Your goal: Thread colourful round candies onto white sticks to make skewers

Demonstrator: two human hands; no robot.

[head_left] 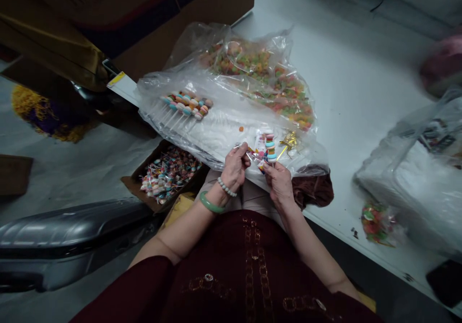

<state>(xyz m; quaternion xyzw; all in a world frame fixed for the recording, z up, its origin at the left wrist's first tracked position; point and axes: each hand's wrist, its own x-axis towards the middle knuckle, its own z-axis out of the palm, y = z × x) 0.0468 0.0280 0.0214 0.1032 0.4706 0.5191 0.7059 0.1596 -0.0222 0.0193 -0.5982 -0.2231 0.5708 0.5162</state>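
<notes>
Pinched closed, my left hand (234, 166) grips the edge of a clear printed wrapper (254, 154). My right hand (279, 181) is closed on the stick of a candy skewer (270, 145) stacked with pastel and orange pieces, its top pointing away from me. The wrapper lies between both hands, and the right fingertips touch its near corner. Just right of the skewer are gold twist ties (289, 141). Several more candy skewers (189, 105) lie in rows to the left on the plastic sheet (216, 140). A small orange piece (241, 129) sits beyond my left hand.
A large clear bag of colourful gummy candies (252, 65) covers the far side of the white table (346, 87). Below left stands a carton (135, 188) of wrapped candies. Brown cloth (314, 188) hangs at the table edge. Another plastic bag (418, 169) lies right, and a dark suitcase (72, 241) left.
</notes>
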